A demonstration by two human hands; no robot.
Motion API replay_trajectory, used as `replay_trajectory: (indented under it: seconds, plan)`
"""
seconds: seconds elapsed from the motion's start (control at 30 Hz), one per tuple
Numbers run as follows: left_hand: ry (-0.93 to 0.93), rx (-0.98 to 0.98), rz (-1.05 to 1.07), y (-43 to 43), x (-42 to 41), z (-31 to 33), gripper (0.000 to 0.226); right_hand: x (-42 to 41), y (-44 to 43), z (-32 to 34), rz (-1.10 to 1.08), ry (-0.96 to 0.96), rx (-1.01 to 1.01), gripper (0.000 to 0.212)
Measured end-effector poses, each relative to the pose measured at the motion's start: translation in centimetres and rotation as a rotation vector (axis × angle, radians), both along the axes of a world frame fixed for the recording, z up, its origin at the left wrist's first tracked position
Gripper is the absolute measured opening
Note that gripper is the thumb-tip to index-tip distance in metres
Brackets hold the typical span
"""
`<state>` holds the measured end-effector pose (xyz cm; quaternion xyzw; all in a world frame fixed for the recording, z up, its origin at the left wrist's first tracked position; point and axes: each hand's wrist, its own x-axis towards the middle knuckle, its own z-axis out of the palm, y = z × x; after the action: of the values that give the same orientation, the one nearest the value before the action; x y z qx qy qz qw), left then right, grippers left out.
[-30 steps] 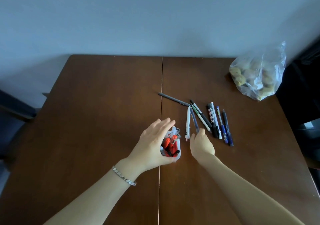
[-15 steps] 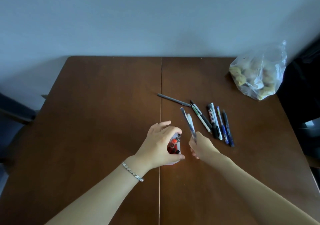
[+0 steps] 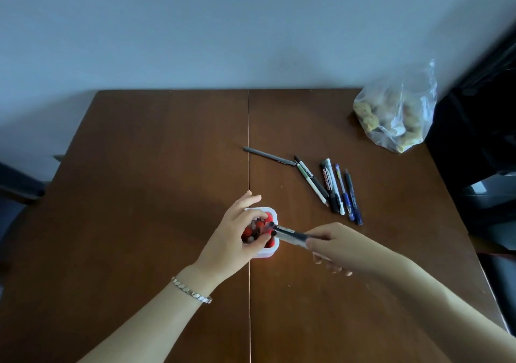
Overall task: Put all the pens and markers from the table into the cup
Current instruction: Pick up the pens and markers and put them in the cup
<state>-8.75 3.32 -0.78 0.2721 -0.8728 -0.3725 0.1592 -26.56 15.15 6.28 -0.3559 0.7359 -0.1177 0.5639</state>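
A white square cup [image 3: 266, 252] with red and black pens inside stands near the table's middle seam. My left hand [image 3: 233, 237] wraps around the cup from the left, fingers over its rim. My right hand [image 3: 335, 246] grips two dark pens [image 3: 287, 234] that lie nearly level, their tips over the cup's right rim. Several more pens and markers [image 3: 335, 189] lie side by side on the table to the upper right of the cup. A grey pen [image 3: 268, 156] lies apart, further back.
The brown wooden table [image 3: 139, 195] meets a pale wall at the back. A clear plastic bag [image 3: 396, 111] of yellowish round items sits at the far right corner. Dark furniture stands beyond the table's right edge.
My right hand picked two pens off the table and swung them left, tips now over the cup. My left hand shifted its hold on the cup, and the cup now shows more.
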Motion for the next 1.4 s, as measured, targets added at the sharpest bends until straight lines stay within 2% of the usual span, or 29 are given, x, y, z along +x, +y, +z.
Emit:
replay_trajectory:
  seconds: [0.13,0.2,0.3,0.4,0.47,0.6,0.7,0.77,0.87,1.0,1.1,1.17,1.27,1.33,1.4]
  plan:
    - [-0.018,0.052,-0.011,0.2,0.6,-0.1,0.069,0.8,-3.7,0.8,0.054,0.071,0.182,0.02]
    - [-0.031,0.066,0.01,0.3,1.1,-0.4,0.089,1.3,-5.3,0.9,0.108,0.137,0.145,0.018]
    - [-0.09,0.139,0.07,0.1,1.5,-0.5,0.097,1.7,-6.9,-0.4,-0.096,0.235,-0.065,0.023]
    - [-0.13,0.215,0.098,-0.2,1.4,-0.1,0.085,2.6,-6.0,-1.5,-0.207,0.481,-0.343,0.022]
    - [-0.127,0.256,0.1,-0.3,1.4,0.0,0.081,3.3,-4.9,-2.4,-0.297,0.569,-0.512,0.019]
    - [-0.117,0.382,0.047,-0.3,1.7,0.1,0.089,4.3,-3.8,-4.2,-0.551,0.433,-0.722,0.025]
    - [-0.125,0.386,0.047,-0.1,1.8,0.0,0.094,5.0,-4.1,-5.1,-0.564,0.361,-0.852,0.036]
    - [-0.109,0.397,0.067,-0.1,1.7,0.0,0.093,5.1,-4.8,-5.4,-0.459,0.308,-0.839,0.044]
    - [-0.117,0.406,0.08,-0.3,1.7,-0.1,0.091,4.4,-5.1,-5.2,-0.295,0.209,-0.687,0.034]
    - [-0.106,0.394,0.075,-0.3,1.7,-0.4,0.093,4.8,-3.0,-5.6,-0.159,0.451,-0.877,0.035]
    - [-0.107,0.345,0.086,-0.2,1.6,-0.4,0.096,6.3,-1.7,-6.7,0.056,0.56,-0.767,0.07]
    - [-0.108,0.334,0.08,-0.1,1.6,-0.4,0.097,6.6,-1.7,-6.0,0.136,0.552,-0.633,0.083]
    - [-0.139,0.322,0.057,-0.2,1.4,-0.2,0.1,6.0,-2.8,-4.2,0.214,0.461,-0.478,0.082]
    - [-0.155,0.308,0.062,-0.3,1.3,-0.3,0.1,4.8,-3.5,-3.1,0.221,0.297,-0.39,0.074]
    - [-0.141,0.326,0.065,-0.4,1.2,-0.4,0.097,3.2,-4.0,-2.2,0.045,0.085,-0.412,0.056]
